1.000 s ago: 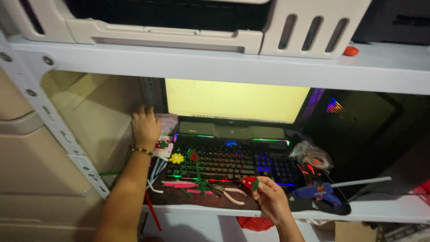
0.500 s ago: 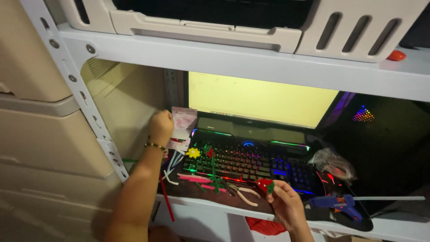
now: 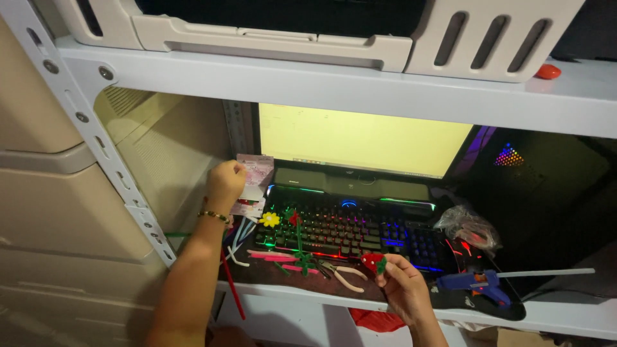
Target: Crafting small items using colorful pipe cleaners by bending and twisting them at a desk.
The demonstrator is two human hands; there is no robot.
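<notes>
Left hand (image 3: 225,183), mid-left of frame, grips a pink printed packet (image 3: 253,175). Right hand (image 3: 402,292), lower centre, pinches a red-and-green pipe-cleaner flower (image 3: 373,263) above the backlit keyboard (image 3: 340,231). Risk: loose pinch drops flower onto steel pliers (image 3: 344,275).

A fuzzy red and green craft piece (image 3: 373,262) was held in the right hand (image 3: 403,290). A glossy plastic packet (image 3: 254,175) was gripped by the left hand (image 3: 225,182). The shelf frame (image 3: 96,138) was seen as matt painted metal, the bag (image 3: 468,226) as crinkled clear plastic.
</notes>
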